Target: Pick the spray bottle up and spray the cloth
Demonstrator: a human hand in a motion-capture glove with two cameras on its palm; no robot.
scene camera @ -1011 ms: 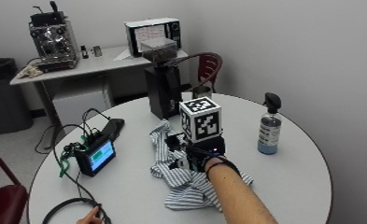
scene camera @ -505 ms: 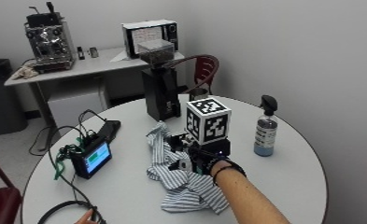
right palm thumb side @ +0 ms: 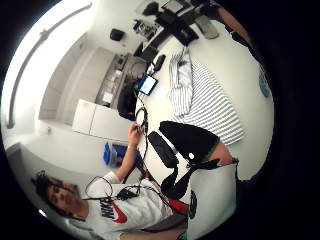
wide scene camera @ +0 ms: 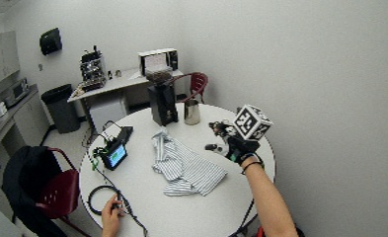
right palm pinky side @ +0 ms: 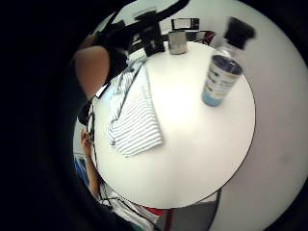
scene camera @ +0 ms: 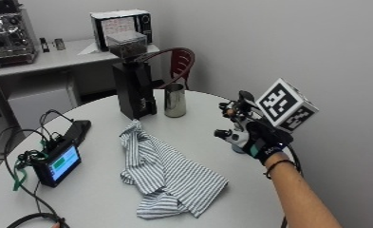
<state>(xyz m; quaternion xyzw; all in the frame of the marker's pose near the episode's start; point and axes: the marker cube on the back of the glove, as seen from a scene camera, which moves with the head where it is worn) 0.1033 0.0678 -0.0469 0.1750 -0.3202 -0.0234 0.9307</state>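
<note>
The spray bottle [right palm pinky side: 221, 72] is clear with a blue label and a black trigger head. It stands upright near the right edge of the round white table [scene camera: 192, 133]. My gloved right hand [scene camera: 262, 137] hovers just in front of it and hides most of it in the outside view. The little finger side palm view shows the bottle close to the hand but free of it. My fingers are relaxed and hold nothing. The striped cloth [scene camera: 167, 175] lies crumpled in the middle of the table, left of my hand, and also shows as the cloth [right palm pinky side: 132, 115].
A metal cup [scene camera: 174, 100] and a tall black machine [scene camera: 134, 85] stand at the table's far side. A small screen device [scene camera: 58, 161], a phone [scene camera: 77, 129] and cables lie at the left. A bare hand [wide scene camera: 111, 217] holds a cable at the near edge.
My hand has moved from above the cloth rightward to the spray bottle. The outside camera has shifted as well. The cloth and bottle stay where they were.
</note>
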